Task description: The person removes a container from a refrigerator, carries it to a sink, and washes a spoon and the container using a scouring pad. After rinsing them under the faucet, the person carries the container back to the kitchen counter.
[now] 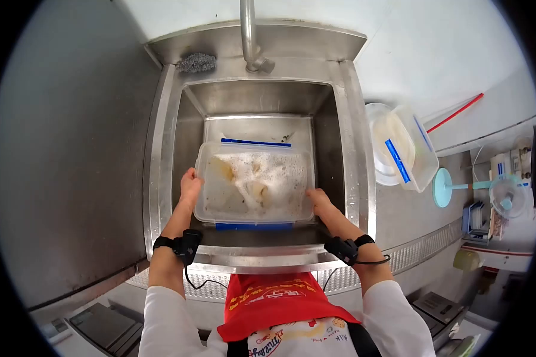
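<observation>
Steel sink (161, 154) fills the middle of the frame, and a clear plastic tub (220, 202) is held over its basin at frame centre, level, between both hands. Left hand (190, 184) sits on the tub's left side, arm reaching up from lower left, wrist straight, fingers together and pressed onto the left rim. Right hand (320, 201) sits at the tub's lower right corner, arm reaching up from lower right, fingers curled and clamped on that rim. Both forearms are bare, white sleeves pushed to the elbows, and each wrist has a black band (184, 244) with a cable.

Inside the tub is cloudy water with white foam and yellowish-brown residue along the walls; pale lumps near the middle are too blurred to identify. Blue clip (253, 226) runs along the tub's near edge, and a second blue strip lies at its far edge.

Basin floor behind the tub is wet with a few dark specks. Tap (250, 35) comes down at top centre. Wire scrubber (196, 61) lies on the sink ledge, upper left. Nested clear tubs (423, 160) with a blue clip stand tilted just right of the sink. Red apron (274, 303) shows at bottom centre.
</observation>
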`<state>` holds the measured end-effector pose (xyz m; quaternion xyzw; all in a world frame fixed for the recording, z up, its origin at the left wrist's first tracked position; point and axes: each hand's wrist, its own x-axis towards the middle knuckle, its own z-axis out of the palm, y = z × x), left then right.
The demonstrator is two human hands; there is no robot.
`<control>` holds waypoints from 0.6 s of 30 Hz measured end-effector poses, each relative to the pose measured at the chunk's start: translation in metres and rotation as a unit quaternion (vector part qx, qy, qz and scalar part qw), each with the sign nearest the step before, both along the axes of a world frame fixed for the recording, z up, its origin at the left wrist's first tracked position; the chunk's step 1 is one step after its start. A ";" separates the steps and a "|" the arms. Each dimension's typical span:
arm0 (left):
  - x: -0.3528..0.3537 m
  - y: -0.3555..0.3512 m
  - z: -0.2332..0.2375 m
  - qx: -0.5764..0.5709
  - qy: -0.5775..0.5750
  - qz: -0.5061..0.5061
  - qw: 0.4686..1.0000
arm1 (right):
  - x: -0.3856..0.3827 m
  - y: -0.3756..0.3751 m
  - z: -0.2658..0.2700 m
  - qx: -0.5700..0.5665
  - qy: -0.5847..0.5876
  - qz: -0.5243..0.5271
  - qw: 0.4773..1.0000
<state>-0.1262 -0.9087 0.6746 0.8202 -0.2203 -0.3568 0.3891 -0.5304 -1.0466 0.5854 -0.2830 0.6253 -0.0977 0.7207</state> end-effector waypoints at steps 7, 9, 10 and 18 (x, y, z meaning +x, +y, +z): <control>-0.005 -0.005 -0.058 0.033 -0.085 0.010 0.996 | 0.023 0.004 0.028 0.107 0.130 0.167 0.971; -0.001 0.001 -0.084 0.038 -0.089 0.014 0.995 | 0.031 0.007 0.019 0.102 0.165 0.212 0.958; 0.002 -0.001 -0.089 0.062 -0.094 0.015 0.994 | 0.029 0.010 0.006 0.095 0.169 0.229 0.954; 0.003 -0.008 -0.104 0.230 -0.041 0.022 0.972 | 0.078 -0.034 0.055 -0.170 0.345 0.610 0.693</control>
